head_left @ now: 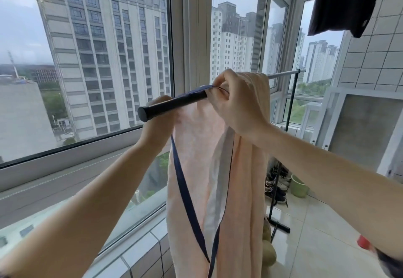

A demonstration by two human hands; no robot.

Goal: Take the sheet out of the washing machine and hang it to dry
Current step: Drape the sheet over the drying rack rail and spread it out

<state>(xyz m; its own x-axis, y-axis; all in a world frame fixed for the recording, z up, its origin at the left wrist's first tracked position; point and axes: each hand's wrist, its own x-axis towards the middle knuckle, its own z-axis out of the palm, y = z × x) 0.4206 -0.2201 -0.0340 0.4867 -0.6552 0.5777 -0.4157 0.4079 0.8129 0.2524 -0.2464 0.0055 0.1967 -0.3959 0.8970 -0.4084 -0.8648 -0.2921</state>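
A pale pink sheet (196, 147) with a dark blue edge band hangs bunched over the drying rack's rail (172, 106), whose near end is black and far end is silver. My right hand (235, 101) is on top of the rail and pinches the sheet's blue hem where the cloth crosses the bar. Just below the rail's near end, my left hand (158, 123) grips the hanging cloth; its fingers are partly hidden behind the bar. The sheet drapes down both sides toward the floor.
Large windows (98, 59) and a tiled sill stand close on the left. The rack's far post and foot (281, 225) stand on the tiled floor beside shoes and a green bucket (298, 186). A dark garment (340, 0) hangs overhead at the top right.
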